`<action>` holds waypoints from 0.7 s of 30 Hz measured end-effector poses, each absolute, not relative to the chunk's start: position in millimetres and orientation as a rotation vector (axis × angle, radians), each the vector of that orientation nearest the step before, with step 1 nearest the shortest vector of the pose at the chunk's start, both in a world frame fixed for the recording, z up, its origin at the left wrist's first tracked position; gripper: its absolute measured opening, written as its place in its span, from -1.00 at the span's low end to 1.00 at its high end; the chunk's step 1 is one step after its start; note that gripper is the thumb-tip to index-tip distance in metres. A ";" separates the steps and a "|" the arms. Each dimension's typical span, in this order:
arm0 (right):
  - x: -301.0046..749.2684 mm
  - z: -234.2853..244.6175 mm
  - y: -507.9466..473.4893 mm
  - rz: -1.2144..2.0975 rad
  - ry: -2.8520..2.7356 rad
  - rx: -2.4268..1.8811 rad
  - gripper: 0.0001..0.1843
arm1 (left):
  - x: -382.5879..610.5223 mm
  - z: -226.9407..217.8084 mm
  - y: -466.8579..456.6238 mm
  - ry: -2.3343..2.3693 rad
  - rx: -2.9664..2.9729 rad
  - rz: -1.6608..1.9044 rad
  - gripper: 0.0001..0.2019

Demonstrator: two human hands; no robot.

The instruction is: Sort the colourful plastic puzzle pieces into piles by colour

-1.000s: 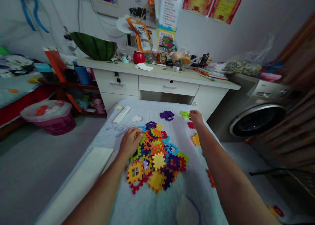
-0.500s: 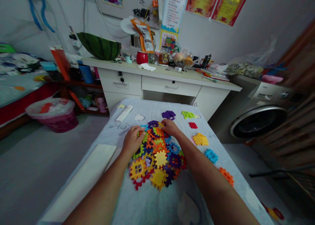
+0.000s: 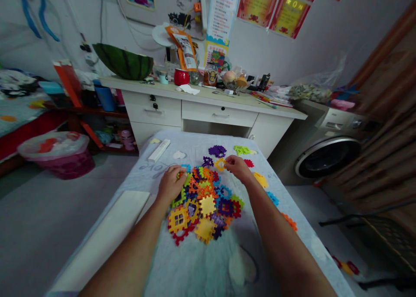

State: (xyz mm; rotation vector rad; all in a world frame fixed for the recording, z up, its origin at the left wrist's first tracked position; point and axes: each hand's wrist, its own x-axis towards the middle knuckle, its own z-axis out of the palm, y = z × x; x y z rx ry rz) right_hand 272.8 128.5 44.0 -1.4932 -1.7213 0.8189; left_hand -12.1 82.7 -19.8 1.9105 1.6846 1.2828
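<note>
A heap of colourful interlocking plastic tiles (image 3: 204, 199) lies on a table covered with a pale blue towel (image 3: 195, 262). My left hand (image 3: 171, 185) rests with curled fingers on the heap's left edge, touching green and orange tiles. My right hand (image 3: 238, 167) pinches a small yellow tile (image 3: 221, 164) just above the heap's far side. Loose tiles lie apart beyond and to the right: purple (image 3: 217, 150), green (image 3: 242, 150), red (image 3: 248, 163), yellow (image 3: 261, 179), blue (image 3: 273, 198) and orange (image 3: 289, 221).
A white remote (image 3: 159, 150) lies at the far left of the table, and a white board (image 3: 104, 240) runs along its left edge. Behind stand a cluttered white desk (image 3: 208, 111) with half a watermelon (image 3: 123, 63), a washing machine (image 3: 328, 158) and a pink bin (image 3: 55, 154).
My right hand came back from the far right side of the table to the heap and lifted a yellow tile off it. My left hand stayed on the heap.
</note>
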 end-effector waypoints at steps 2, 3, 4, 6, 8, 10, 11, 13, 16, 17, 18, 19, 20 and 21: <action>292.2 50.3 119.4 0.793 -1.668 -1.499 -0.84 | -12.8 -22.2 83.9 1.681 1.915 1.286 -0.74; 302.7 53.4 115.0 0.756 -1.659 -1.506 -0.84 | -13.0 -23.3 84.4 1.677 1.918 1.286 -0.73; 313.6 56.2 110.7 0.707 -1.657 -1.520 -0.84 | -13.3 -24.4 85.0 1.677 1.920 1.285 -0.73; 336.0 60.5 102.0 0.575 -1.655 -1.573 -0.86 | -13.5 -26.1 85.8 1.680 1.919 1.284 -0.73; 357.6 62.2 93.2 0.416 -1.636 -1.666 -0.88 | -13.5 -27.2 86.3 1.682 1.915 1.291 -0.73; 376.3 61.1 84.4 0.279 -1.605 -1.792 -0.89 | -13.6 -27.8 86.6 1.669 1.920 1.298 -0.73; 384.1 59.7 80.3 0.220 -1.590 -1.855 -0.89 | -13.8 -27.9 86.8 1.662 1.923 1.299 -0.72; 396.3 55.9 73.5 0.114 -1.566 -1.958 -0.88 | -14.1 -28.0 87.0 1.662 1.925 1.297 -0.71; 407.6 49.9 68.6 -0.005 -1.518 -2.053 -0.85 | -14.5 -27.9 87.2 1.665 1.926 1.292 -0.70; 410.2 48.1 68.2 -0.028 -1.497 -2.077 -0.83 | -14.5 -27.7 87.1 1.661 1.928 1.292 -0.70; 412.4 46.5 68.2 -0.044 -1.474 -2.100 -0.82 | -14.5 -27.6 87.1 1.657 1.928 1.293 -0.70; 414.4 44.9 68.3 -0.050 -1.457 -2.123 -0.81 | -14.4 -27.3 87.0 1.655 1.925 1.296 -0.70; 416.2 43.4 68.4 -0.045 -1.453 -2.146 -0.80 | -14.4 -27.1 87.0 1.653 1.923 1.298 -0.70; 417.9 41.9 68.3 -0.027 -1.466 -2.172 -0.79 | -14.3 -27.0 87.1 1.653 1.921 1.297 -0.70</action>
